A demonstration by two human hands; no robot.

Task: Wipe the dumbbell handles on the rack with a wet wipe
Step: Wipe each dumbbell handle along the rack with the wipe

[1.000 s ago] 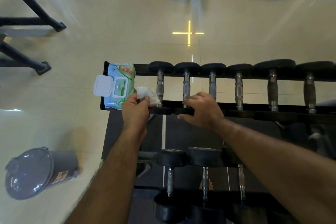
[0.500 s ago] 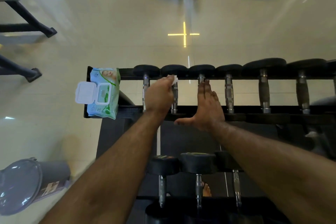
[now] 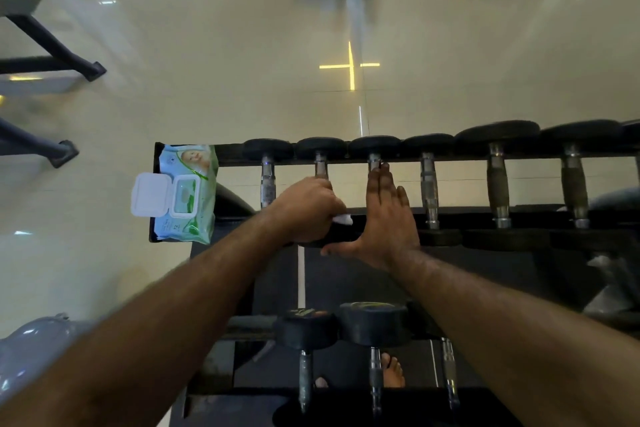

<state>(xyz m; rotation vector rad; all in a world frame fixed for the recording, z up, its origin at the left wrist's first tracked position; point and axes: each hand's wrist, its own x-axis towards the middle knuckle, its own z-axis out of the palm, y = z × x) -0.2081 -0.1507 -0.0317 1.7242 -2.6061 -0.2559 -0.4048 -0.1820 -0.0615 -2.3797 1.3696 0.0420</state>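
A black rack [image 3: 519,160] carries a top row of dumbbells with metal handles. My left hand [image 3: 306,210] grips a white wet wipe [image 3: 343,219] wrapped round the handle of the second dumbbell [image 3: 320,166] from the left, near its close end. My right hand [image 3: 386,218] lies flat with straight fingers along the third dumbbell [image 3: 374,147], covering its handle. The first dumbbell handle [image 3: 267,184] stands bare to the left. A lower row of dumbbells [image 3: 374,326] sits near me.
An open wet-wipe pack [image 3: 183,194] lies on the rack's left end, lid flipped out. A grey lidded bin [image 3: 31,357] stands on the floor at lower left. Bench legs [image 3: 52,62] are at far left, machine bases at the top. A bare foot [image 3: 393,371] shows below the rack.
My left hand slid the wipe from the far end of the second handle back toward me. One second ago it held the wipe near the first dumbbell. My right hand flattened onto the third dumbbell.
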